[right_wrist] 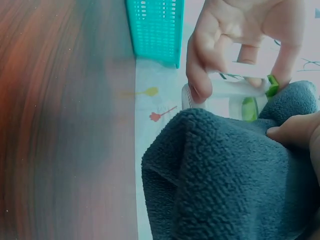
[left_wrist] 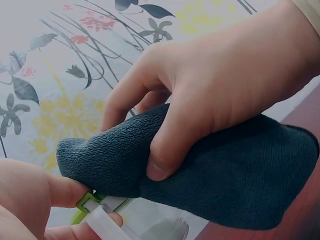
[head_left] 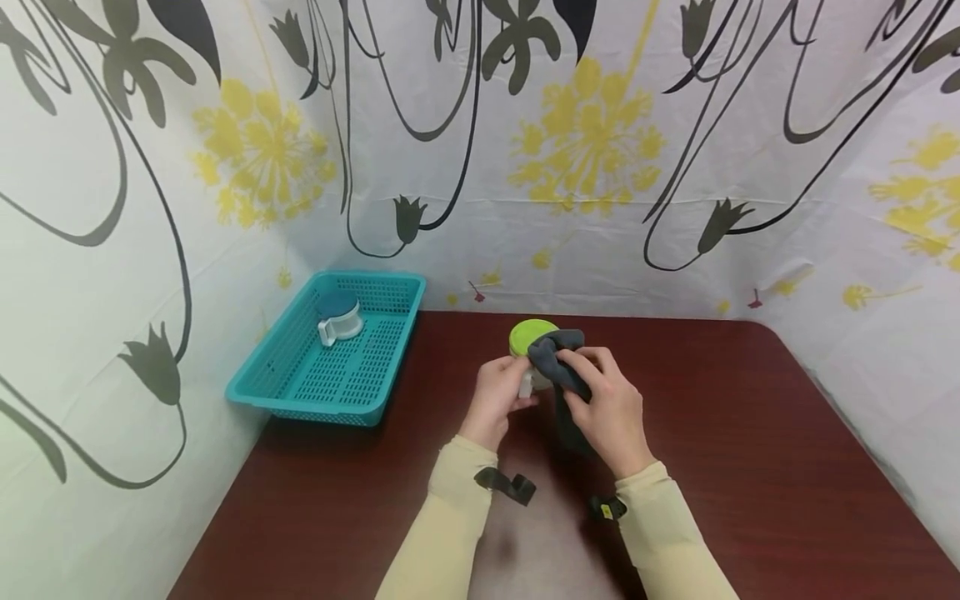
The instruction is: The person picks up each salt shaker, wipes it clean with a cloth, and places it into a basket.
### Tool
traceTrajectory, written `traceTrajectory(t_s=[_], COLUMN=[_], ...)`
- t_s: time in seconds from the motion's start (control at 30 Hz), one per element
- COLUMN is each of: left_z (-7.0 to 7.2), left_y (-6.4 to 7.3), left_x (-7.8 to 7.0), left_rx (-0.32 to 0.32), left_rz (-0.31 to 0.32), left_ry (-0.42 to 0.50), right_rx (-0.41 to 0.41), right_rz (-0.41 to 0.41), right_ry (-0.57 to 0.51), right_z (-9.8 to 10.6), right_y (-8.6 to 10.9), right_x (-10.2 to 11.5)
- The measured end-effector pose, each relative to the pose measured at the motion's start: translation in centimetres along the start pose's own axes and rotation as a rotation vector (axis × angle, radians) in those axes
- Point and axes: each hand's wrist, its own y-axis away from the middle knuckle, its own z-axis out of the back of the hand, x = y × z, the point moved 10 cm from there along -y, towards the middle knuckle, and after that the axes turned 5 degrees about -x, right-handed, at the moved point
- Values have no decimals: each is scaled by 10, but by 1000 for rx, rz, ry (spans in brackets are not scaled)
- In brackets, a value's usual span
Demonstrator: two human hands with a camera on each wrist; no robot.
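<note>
My left hand [head_left: 495,398] grips a small clear jar [right_wrist: 220,102] by its white handle [left_wrist: 106,225], above the table. A bright green lid [head_left: 529,335] tops the jar. Pinched between the thumb and fingers of my right hand [head_left: 611,408] is a dark grey plush cloth [left_wrist: 245,170]. Its bunched upper end lies against the lid's right side, and the rest hangs down below the hand. In the left wrist view the cloth covers much of the lid. From the right wrist, the left fingers [right_wrist: 200,82] show around the jar and handle.
A turquoise perforated basket [head_left: 318,407] stands at the table's back left. Inside it is a similar jar with a blue lid [head_left: 339,303] and white handle. The dark red-brown table [head_left: 720,417] meets a flower-patterned sheet [head_left: 480,167] at the back and sides.
</note>
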Motion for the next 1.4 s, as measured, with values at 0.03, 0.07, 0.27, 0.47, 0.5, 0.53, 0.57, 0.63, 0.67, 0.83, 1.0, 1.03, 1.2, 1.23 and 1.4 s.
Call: traceTrajectory(t_s=[0.03, 0.07, 0.27, 0.47, 0.5, 0.53, 0.57, 0.63, 0.67, 0.83, 1.0, 1.03, 1.2, 1.23, 1.4], left_z=[1, 2, 9, 15, 16, 17, 18, 20, 21, 24, 25, 25, 26, 25, 25], left_y=[0, 1, 1, -1, -1, -1, -1, -1, 0, 1, 5, 5, 7, 7, 7], left_x=[-1, -2, -2, -6, -6, -6, -6, -6, -6, -7, -11, -12, -17, -17, -17], left_rx=[0, 1, -8, -18, -21, -24, -27, -32, -33, -34, -33, -33, -26, -24, -12], left_rz=[-3, -3, 2, -30, -33, -33, -32, -28, -25, -26, -38, -40, -62, -66, -61], left_ry=[3, 8, 20, 25, 22, 19, 19, 21, 21, 28, 19, 15, 4, 1, -31], right_rx=[-2, -3, 1, 0, 1, 2, 4, 5, 5, -2, 38, 55, 114, 113, 59], right_rz=[5, 9, 26, 27, 28, 31, 34, 40, 42, 45, 21, 15, -7, -13, -65], right_ry=[1, 1, 0, -5, -4, -2, 1, 3, 3, 13, 45, 55, 83, 82, 31], right_z=[0, 0, -2, -3, -3, -3, -4, -4, -4, -1, -6, -8, -18, -19, -14], right_y=[0, 0, 3, 2, 2, 2, 2, 3, 3, 3, 7, 9, 15, 16, 16], right_x=[1, 1, 3, 4, 4, 5, 5, 6, 7, 7, 3, 1, -5, -6, -9])
